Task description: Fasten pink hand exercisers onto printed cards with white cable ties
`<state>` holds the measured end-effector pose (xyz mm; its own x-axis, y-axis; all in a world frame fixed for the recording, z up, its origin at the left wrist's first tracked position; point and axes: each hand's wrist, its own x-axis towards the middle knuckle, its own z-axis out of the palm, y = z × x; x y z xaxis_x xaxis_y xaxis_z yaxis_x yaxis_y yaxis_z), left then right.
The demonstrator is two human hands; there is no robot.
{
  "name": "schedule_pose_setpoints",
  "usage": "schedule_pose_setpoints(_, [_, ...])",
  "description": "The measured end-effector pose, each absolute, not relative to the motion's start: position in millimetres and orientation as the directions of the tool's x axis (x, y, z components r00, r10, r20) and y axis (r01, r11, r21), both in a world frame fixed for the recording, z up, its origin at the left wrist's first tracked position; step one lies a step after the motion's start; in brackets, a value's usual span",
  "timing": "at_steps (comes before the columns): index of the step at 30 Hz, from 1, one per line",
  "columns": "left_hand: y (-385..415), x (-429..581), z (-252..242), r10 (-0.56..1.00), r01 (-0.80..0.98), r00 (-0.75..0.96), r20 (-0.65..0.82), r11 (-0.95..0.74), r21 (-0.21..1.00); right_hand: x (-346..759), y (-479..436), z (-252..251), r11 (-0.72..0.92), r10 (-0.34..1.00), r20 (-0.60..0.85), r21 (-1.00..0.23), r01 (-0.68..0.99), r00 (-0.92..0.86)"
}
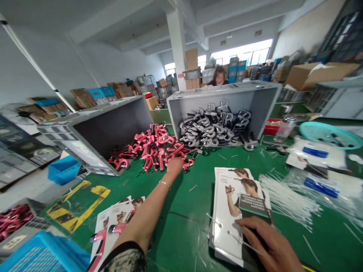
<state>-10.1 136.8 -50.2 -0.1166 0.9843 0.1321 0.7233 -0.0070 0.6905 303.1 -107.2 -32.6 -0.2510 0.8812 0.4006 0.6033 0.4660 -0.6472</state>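
Note:
My left hand (pixel 175 167) reaches out and touches the near edge of a heap of pink-and-black hand grip strengtheners (pixel 153 149), which spills from a tipped grey crate (pixel 110 128). My right hand (pixel 263 241) grips the edge of a stack of printed cards (pixel 227 226) showing a person using a grip. A thin white cable tie (pixel 241 240) runs across the top card to those fingers. Under my left forearm lie more cards (pixel 116 226) with a pink grip (pixel 116 227) on them.
A second tipped grey crate (pixel 227 90) holds grey-and-black grips (pixel 211 126). White cable ties (pixel 286 198) and plastic bags (pixel 314 153) lie on the green table mat (pixel 193 196) at right. Blue crates (pixel 42 255) stand at lower left. A co-worker (pixel 219 77) is behind the crates.

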Motion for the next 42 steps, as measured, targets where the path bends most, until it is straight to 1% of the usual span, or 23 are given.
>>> schedule_pose_setpoints(3, [130.9, 6.7, -57.1, 0.987, 0.642, -0.113, 0.117, -0.017, 0.766, 299.6, -110.1, -29.3, 0.431, 0.9, 0.368, -0.68, 0.593, -0.233])
schedule_pose_setpoints(6, [97.0, 21.5, -59.5, 0.983, 0.506, -0.106, 0.149, -0.075, 0.859, 300.3, -113.9, -27.0, 0.394, 0.919, 0.331, -0.748, 0.534, -0.214])
schedule_pose_setpoints(8, [63.1, 26.3, -50.6, 0.981, 0.402, -0.112, 0.157, -0.1, 0.91, 305.5, -117.6, -24.8, 0.318, 0.948, 0.279, -0.837, 0.444, -0.153])
schedule_pose_setpoints(10, [22.7, 30.5, -30.7, 0.981, 0.28, -0.117, 0.155, -0.117, 0.953, 312.0, -121.6, -19.3, 0.207, 0.978, 0.202, -0.929, 0.307, -0.05])
schedule_pose_setpoints(11, [0.8, 34.3, -17.6, 0.98, 0.198, -0.119, 0.161, -0.136, 0.971, 314.4, -123.3, -14.8, 0.165, 0.986, 0.168, -0.956, 0.241, -0.009])
schedule_pose_setpoints(12, [-21.5, 40.2, -3.7, 0.982, -0.027, -0.111, 0.149, -0.153, 0.988, 315.7, -124.5, -9.1, 0.144, 0.989, 0.15, -0.97, 0.195, 0.015])
schedule_pose_setpoints(13, [-43.5, 48.5, 9.7, 0.989, -0.218, -0.089, 0.119, -0.136, 0.966, 315.6, -125.4, -2.6, 0.141, 0.989, 0.147, -0.974, 0.175, 0.02])
schedule_pose_setpoints(14, [-64.3, 59.0, 21.3, 0.995, -0.346, -0.056, 0.078, -0.092, 0.934, 314.1, -126.1, 4.4, 0.149, 0.988, 0.151, -0.974, 0.17, 0.003])
schedule_pose_setpoints(15, [-83.0, 71.0, 30.1, 0.999, -0.426, -0.006, 0.041, -0.04, 0.904, 311.7, -126.7, 11.3, 0.155, 0.988, 0.152, -0.974, 0.167, -0.029])
schedule_pose_setpoints(17, [-110.3, 95.3, 37.7, 0.993, -0.506, 0.11, -0.034, 0.086, 0.858, 305.8, -128.1, 23.0, 0.137, 0.988, 0.125, -0.982, 0.131, -0.094])
schedule_pose_setpoints(19, [-119.2, 112.5, 34.5, 0.976, -0.5, 0.205, -0.073, 0.168, 0.849, 302.3, -129.0, 29.9, 0.071, 0.99, 0.062, -0.995, 0.065, -0.128])
schedule_pose_setpoints(21, [-107.9, 117.7, 26.9, 0.973, -0.414, 0.223, -0.06, 0.15, 0.898, 303.1, -126.8, 32.0, -0.009, 0.991, -0.012, -1.0, 0.023, -0.13])
schedule_pose_setpoints(24, [-64.2, 109.2, 16.0, 0.974, -0.131, 0.213, 0.073, -0.045, 0.99, 308.5, -113.2, 28.5, -0.106, 0.986, -0.111, -0.993, 0.043, -0.127])
schedule_pose_setpoints(26, [-33.3, 102.0, 9.2, 0.943, 0.029, 0.296, 0.154, -0.17, 0.985, 311.2, -99.8, 23.7, -0.118, 0.984, -0.126, -0.991, 0.068, -0.127])
schedule_pose_setpoints(28, [-13.6, 98.4, 2.0, 0.92, 0.09, 0.349, 0.178, -0.222, 0.971, 312.8, -89.3, 18.3, -0.11, 0.985, -0.124, -0.987, 0.114, -0.124])
schedule_pose_setpoints(30, [-9.3, 97.6, -5.1, 0.912, 0.107, 0.369, 0.179, -0.233, 0.967, 314.8, -87.3, 13.8, -0.088, 0.985, -0.122, -0.962, 0.257, -0.119])
schedule_pose_setpoints(31, [-11.8, 97.5, -7.9, 0.905, 0.122, 0.383, 0.186, -0.249, 0.961, 316.3, -90.2, 12.4, -0.063, 0.989, -0.107, -0.926, 0.373, -0.1])
schedule_pose_setpoints(33, [-20.2, 97.0, -10.8, 0.878, 0.18, 0.428, 0.215, -0.316, 0.931, 320.1, -102.3, 12.1, -0.012, 0.999, -0.04, -0.78, 0.626, -0.031])
schedule_pose_setpoints(35, [-25.7, 96.7, -9.5, 0.85, 0.236, 0.46, 0.258, -0.398, 0.887, 322.7, -118.1, 14.8, 0.003, 0.999, 0.03, -0.63, 0.776, 0.02])
schedule_pose_setpoints(36, [-25.5, 97.2, -7.6, 0.841, 0.256, 0.462, 0.281, -0.43, 0.866, 322.8, -125.4, 16.6, 0.01, 0.999, 0.045, -0.595, 0.804, 0.021])
schedule_pose_setpoints(37, [-23.1, 98.5, -5.3, 0.837, 0.266, 0.453, 0.305, -0.454, 0.85, 321.8, -131.4, 18.3, 0.033, 0.999, 0.054, -0.588, 0.808, -0.001])
schedule_pose_setpoints(40, [-9.0, 108.0, 1.7, 0.816, 0.294, 0.444, 0.369, -0.522, 0.8, 313.3, -138.3, 19.2, 0.202, 0.979, 0.151, -0.625, 0.754, -0.137])
schedule_pose_setpoints(42, [-1.9, 117.2, 5.4, 0.775, 0.292, 0.497, 0.39, -0.572, 0.766, 306.8, -134.4, 16.3, 0.289, 0.956, 0.224, -0.624, 0.726, -0.187])
